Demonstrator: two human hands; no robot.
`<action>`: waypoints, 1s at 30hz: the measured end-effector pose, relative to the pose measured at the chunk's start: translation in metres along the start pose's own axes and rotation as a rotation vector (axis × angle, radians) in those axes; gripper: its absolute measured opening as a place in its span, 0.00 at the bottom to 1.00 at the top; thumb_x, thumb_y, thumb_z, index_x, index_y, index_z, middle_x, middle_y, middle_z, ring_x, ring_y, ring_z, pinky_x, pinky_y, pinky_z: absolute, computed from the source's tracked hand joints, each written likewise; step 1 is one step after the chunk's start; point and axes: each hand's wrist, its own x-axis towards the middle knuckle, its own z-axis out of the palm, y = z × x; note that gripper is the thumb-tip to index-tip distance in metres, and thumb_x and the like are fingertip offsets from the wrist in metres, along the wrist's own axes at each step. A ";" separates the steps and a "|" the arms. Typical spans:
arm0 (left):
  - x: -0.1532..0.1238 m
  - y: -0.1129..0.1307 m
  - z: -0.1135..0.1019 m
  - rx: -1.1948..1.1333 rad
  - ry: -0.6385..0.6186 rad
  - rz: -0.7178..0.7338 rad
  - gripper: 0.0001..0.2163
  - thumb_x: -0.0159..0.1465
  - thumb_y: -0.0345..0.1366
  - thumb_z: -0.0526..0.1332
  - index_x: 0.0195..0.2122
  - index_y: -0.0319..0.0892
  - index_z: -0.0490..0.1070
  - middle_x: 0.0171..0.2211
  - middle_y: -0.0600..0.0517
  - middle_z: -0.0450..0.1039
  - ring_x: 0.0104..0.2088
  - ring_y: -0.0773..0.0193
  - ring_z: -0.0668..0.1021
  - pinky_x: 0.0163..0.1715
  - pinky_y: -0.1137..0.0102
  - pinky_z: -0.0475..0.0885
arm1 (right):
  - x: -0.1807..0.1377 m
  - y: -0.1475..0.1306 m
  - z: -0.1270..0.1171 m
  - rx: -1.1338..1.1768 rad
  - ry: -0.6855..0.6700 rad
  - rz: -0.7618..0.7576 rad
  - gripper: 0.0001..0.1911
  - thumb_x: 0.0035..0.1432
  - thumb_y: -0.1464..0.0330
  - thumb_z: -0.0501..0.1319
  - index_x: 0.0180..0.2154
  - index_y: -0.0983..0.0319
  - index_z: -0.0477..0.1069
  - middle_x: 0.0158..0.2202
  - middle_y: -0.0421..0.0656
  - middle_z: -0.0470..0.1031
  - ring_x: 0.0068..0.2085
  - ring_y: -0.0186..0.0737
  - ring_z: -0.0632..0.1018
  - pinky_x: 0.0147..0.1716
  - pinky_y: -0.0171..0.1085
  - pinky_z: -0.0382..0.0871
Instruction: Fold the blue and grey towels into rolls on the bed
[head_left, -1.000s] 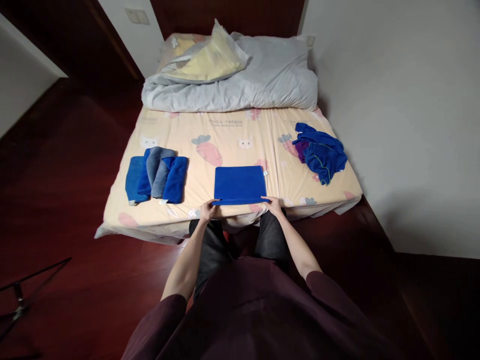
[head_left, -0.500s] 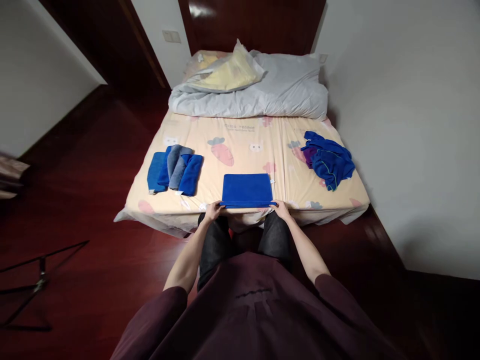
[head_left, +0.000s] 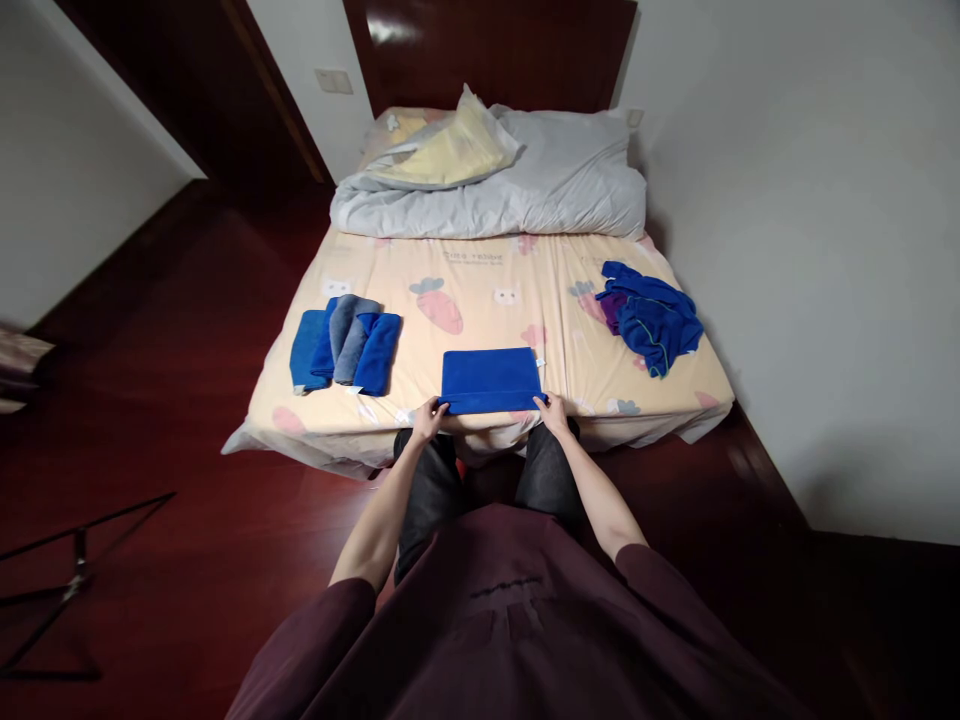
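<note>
A blue towel [head_left: 491, 374] lies flat on the bed near its front edge, with a narrow strip turned over along the side closest to me. My left hand [head_left: 429, 418] pinches the near left corner of that strip. At the near right corner, my right hand [head_left: 553, 412] grips the same strip between thumb and fingers. A small white tag sticks out at the towel's right side. To the left, several rolled or folded towels [head_left: 346, 340] in blue and grey lie side by side. On the right sits a crumpled pile of blue and purple cloths [head_left: 654, 318].
The bed [head_left: 480, 285] has a cream sheet printed with carrots. A grey quilt [head_left: 577, 180] and a yellow pillow [head_left: 457, 150] lie toward the headboard [head_left: 495, 55]. Black stand legs [head_left: 79, 560] rest on the dark red floor at left; a wall [head_left: 810, 250] rises on the right.
The turned-over strip at the towel's near edge now lies flatter and wider on the towel. My right hand has shifted slightly left, and the view has moved a little.
</note>
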 end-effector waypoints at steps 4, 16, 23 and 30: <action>-0.002 -0.005 -0.003 0.033 -0.022 -0.032 0.12 0.63 0.45 0.61 0.26 0.45 0.64 0.23 0.53 0.68 0.29 0.59 0.75 0.35 0.66 0.70 | -0.005 0.006 -0.003 -0.031 -0.005 0.005 0.22 0.62 0.48 0.61 0.30 0.59 0.73 0.25 0.41 0.74 0.29 0.43 0.74 0.32 0.38 0.70; -0.005 -0.008 0.000 0.093 -0.011 -0.103 0.13 0.67 0.43 0.59 0.27 0.45 0.66 0.24 0.51 0.70 0.31 0.57 0.77 0.38 0.65 0.70 | -0.007 0.002 -0.005 -0.138 -0.014 0.026 0.20 0.66 0.52 0.59 0.27 0.57 0.67 0.28 0.44 0.75 0.32 0.43 0.76 0.35 0.37 0.67; -0.012 -0.006 0.003 0.097 0.005 -0.108 0.12 0.67 0.45 0.58 0.30 0.44 0.70 0.29 0.47 0.76 0.36 0.53 0.80 0.41 0.63 0.72 | -0.004 -0.001 0.000 -0.212 -0.009 0.081 0.16 0.67 0.56 0.61 0.30 0.58 0.72 0.33 0.47 0.80 0.36 0.45 0.79 0.38 0.36 0.68; -0.014 -0.006 0.008 0.098 0.063 -0.117 0.12 0.65 0.46 0.59 0.35 0.42 0.73 0.34 0.43 0.79 0.39 0.50 0.82 0.45 0.59 0.75 | -0.003 -0.009 0.004 -0.258 0.000 0.134 0.13 0.68 0.58 0.61 0.36 0.60 0.77 0.38 0.49 0.81 0.40 0.47 0.81 0.43 0.39 0.70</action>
